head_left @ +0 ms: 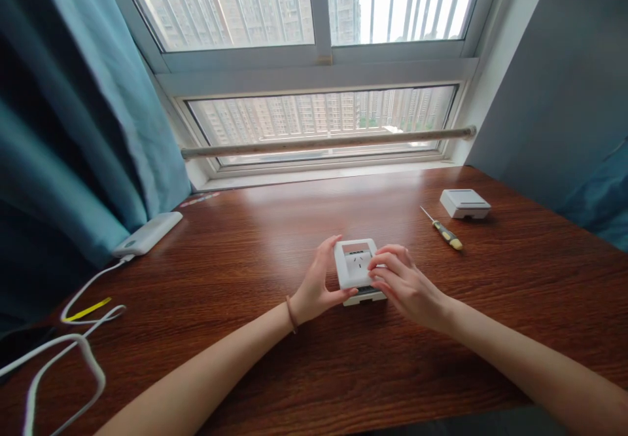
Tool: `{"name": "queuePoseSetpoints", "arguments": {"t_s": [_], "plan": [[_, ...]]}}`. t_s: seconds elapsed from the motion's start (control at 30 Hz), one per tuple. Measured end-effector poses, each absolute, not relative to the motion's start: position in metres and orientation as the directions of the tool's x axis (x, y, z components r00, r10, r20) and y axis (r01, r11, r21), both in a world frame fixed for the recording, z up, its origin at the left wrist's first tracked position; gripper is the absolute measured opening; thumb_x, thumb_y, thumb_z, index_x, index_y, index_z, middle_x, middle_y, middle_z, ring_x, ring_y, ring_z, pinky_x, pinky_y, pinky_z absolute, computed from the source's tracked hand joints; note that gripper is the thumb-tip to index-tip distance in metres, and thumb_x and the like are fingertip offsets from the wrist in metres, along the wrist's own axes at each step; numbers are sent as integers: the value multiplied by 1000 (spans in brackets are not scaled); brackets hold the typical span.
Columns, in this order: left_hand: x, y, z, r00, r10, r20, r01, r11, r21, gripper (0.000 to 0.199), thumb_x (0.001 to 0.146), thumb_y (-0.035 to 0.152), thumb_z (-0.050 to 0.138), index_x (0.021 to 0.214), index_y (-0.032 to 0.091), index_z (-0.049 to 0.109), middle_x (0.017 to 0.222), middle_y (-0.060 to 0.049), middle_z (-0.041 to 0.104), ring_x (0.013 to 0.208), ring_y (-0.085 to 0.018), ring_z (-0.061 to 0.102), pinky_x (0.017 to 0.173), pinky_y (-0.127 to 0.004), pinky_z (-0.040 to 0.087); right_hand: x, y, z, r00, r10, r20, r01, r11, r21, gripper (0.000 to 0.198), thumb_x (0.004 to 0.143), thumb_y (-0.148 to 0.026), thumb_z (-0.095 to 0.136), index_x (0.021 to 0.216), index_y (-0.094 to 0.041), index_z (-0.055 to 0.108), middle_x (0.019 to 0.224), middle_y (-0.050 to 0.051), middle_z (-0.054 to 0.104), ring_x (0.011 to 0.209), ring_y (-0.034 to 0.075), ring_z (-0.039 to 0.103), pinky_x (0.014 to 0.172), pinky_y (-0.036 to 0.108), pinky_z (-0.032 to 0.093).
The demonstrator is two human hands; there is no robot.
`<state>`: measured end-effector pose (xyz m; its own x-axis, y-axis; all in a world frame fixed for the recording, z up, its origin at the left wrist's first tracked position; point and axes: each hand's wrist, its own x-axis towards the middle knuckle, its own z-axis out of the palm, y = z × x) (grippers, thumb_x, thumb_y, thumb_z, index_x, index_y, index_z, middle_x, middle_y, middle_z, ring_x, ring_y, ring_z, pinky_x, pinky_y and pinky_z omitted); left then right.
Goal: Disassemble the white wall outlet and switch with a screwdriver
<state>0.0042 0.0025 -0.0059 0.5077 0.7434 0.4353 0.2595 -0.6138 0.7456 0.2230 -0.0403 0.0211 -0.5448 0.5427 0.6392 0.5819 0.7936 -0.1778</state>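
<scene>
Head cam: L hand (pixel 314 287) grips white socket plate (pixel 354 264) at table (pixel 275 239) centre; R hand (pixel 403 284) fingers curled on its 3 o'clock edge, prob. pressing. Screwdriver (pixel 444 230) at 2 o'clock, white box (pixel 464 203) beyond.

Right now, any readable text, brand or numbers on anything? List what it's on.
None readable.
White socket plate, held by the left hand and right hand: no legible marking.
White box: blank from here.
Screwdriver: no legible print.
Power bank: no legible print.
</scene>
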Motion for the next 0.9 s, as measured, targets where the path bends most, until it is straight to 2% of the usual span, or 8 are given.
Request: {"name": "queuePoseSetpoints", "arguments": {"t_s": [0.13,0.2,0.33,0.43,0.63,0.73,0.9], "plan": [[3,3,-11,478,785,394,189,-529,827,82,69,34,71,136,18,27,136,-13,38,128,-33,34,111,-49,22,223,-41,20,-529,574,624,550,793,-263,14,85,-10,47,95,-16,55,98,10,56,103,24,43,90,43,41],[2,3,-14,463,805,371,173,-493,853,81,70,37,70,137,19,27,135,-13,40,128,-33,34,110,-48,23,225,-39,20,-510,607,609,525,781,-338,18,85,-15,50,103,-18,52,104,10,54,106,25,43,92,45,40],[1,3,-14,490,809,326,157,-450,879,82,73,44,65,138,18,23,135,-13,41,127,-33,36,109,-49,25,230,-34,16,-446,714,539,459,700,-547,61,76,-30,65,129,-21,35,127,14,46,119,29,41,101,47,36],[0,3,-11,530,788,315,120,-437,892,83,74,47,63,139,17,19,136,-14,40,126,-32,38,108,-49,26,235,-30,10,-412,789,456,391,605,-694,76,72,-31,70,135,-23,28,132,13,45,123,28,42,104,45,34],[-2,3,-11,559,758,336,103,-465,879,82,75,44,63,138,17,19,139,-15,36,128,-32,35,110,-48,24,235,-26,-1,-362,842,400,190,487,-853,83,65,-27,77,134,-23,31,137,12,40,128,26,37,110,44,27],[-2,3,-12,582,741,335,119,-485,866,84,74,40,64,139,19,15,139,-14,33,130,-31,33,111,-47,23,236,-24,-3,-384,841,380,118,453,-884,85,63,-24,78,133,-24,31,137,12,39,128,26,36,110,44,26],[1,3,-8,625,715,313,208,-539,816,90,67,33,68,138,18,15,138,-15,27,129,-33,29,110,-49,23,241,-20,-6,-461,832,309,99,395,-913,77,66,-21,74,130,-23,33,135,11,38,128,26,35,108,43,27]]}}
